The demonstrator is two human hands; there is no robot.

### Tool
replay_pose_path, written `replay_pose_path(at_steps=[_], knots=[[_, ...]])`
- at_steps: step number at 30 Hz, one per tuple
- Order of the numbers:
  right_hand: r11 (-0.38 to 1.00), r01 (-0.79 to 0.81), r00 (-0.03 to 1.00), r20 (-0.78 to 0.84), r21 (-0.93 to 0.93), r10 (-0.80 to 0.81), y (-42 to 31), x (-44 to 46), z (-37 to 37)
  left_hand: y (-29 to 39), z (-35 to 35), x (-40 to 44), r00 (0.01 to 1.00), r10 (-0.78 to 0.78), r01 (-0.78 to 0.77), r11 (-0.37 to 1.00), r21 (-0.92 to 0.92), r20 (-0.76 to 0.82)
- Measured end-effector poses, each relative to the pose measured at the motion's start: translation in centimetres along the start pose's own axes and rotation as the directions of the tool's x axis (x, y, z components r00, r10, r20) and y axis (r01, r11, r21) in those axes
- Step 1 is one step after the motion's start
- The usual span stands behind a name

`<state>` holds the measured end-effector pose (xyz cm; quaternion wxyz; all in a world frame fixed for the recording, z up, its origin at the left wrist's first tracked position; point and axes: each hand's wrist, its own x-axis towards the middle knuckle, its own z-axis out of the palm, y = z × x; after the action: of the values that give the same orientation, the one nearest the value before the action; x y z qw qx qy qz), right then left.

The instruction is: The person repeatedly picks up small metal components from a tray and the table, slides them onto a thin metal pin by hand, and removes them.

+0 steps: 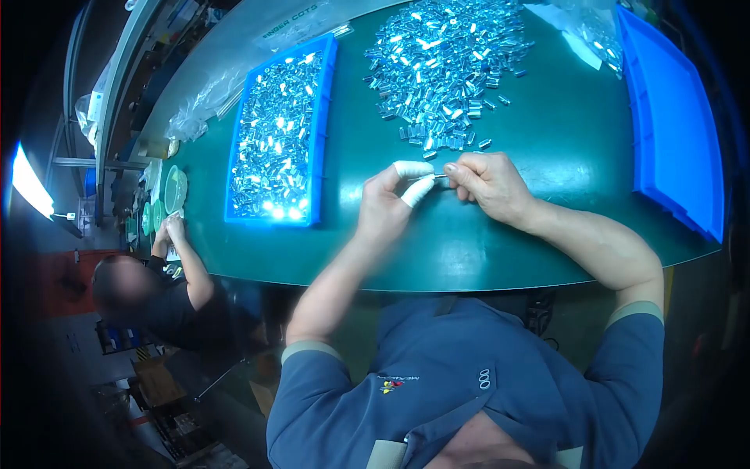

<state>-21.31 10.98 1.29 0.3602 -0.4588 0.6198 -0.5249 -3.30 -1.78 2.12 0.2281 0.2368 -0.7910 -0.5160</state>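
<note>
My left hand [388, 195] wears white finger cots on its thumb and forefinger. Those two fingers pinch one end of a small shiny metal piece [441, 177]. At the piece's other end, my right hand [491, 187] closes bare fingertips on it, the rest of the fingers curled. Exactly what shape the piece has is too small to make out. Just beyond my hands, a large heap of short shiny metal pieces [441, 66] spreads over the green table [547, 250], a few lying loose at its near edge.
A blue tray [316, 180] full of similar metal pieces [277, 141] stands to the left. On the right rests another blue tray [676, 125], tilted. Plastic bags [207, 102] lie at the far left. Another person [168, 289] works at the left with both hands near green dishes [176, 190].
</note>
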Motion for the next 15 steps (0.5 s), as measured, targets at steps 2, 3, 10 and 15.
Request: replay_pose_path(at_steps=[2,3,10,15], knots=[[1.000,0.024,1.000,0.005,0.009,-0.024,0.2,-0.1,0.2,0.4,-0.5,-0.1,1.000,0.008,-0.010,0.996,0.085,0.024],[1.000,0.022,1.000,-0.001,0.010,-0.022,0.2,-0.2,0.1,0.6,-0.8,-0.2,1.000,0.009,-0.011,0.996,0.085,0.029],[0.997,0.001,0.999,-0.050,0.081,0.004,0.1,0.0,-0.2,-0.3,-9.0,1.1,0.901,0.332,-0.134,0.827,0.546,-0.281],[0.996,-0.019,0.999,-0.024,0.087,0.021,0.0,-0.1,-0.2,0.8,-11.6,2.9,0.797,0.568,-0.094,0.451,0.887,-0.204]])
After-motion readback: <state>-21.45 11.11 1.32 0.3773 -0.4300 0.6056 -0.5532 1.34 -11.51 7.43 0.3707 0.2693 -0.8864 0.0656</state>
